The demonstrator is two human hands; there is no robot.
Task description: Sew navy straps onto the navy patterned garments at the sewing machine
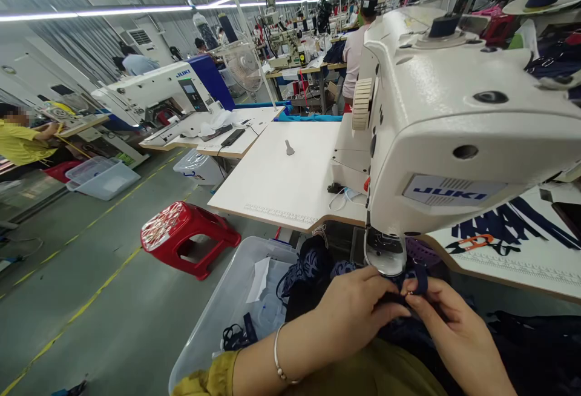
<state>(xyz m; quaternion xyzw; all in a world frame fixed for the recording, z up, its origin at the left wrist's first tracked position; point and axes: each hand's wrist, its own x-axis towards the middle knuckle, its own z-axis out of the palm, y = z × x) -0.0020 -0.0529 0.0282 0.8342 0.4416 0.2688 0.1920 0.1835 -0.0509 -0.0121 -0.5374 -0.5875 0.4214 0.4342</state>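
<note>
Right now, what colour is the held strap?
The strap is dark blue; see the head view.

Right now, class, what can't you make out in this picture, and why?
Head view, all:
What, if anything, the left hand holds: hidden by its fingers.
Where the navy strap in the right hand ends: hidden between both hands.
The dark flat object: cut off by the right edge.
Readout on the neighbouring machine's screen: too small.
</note>
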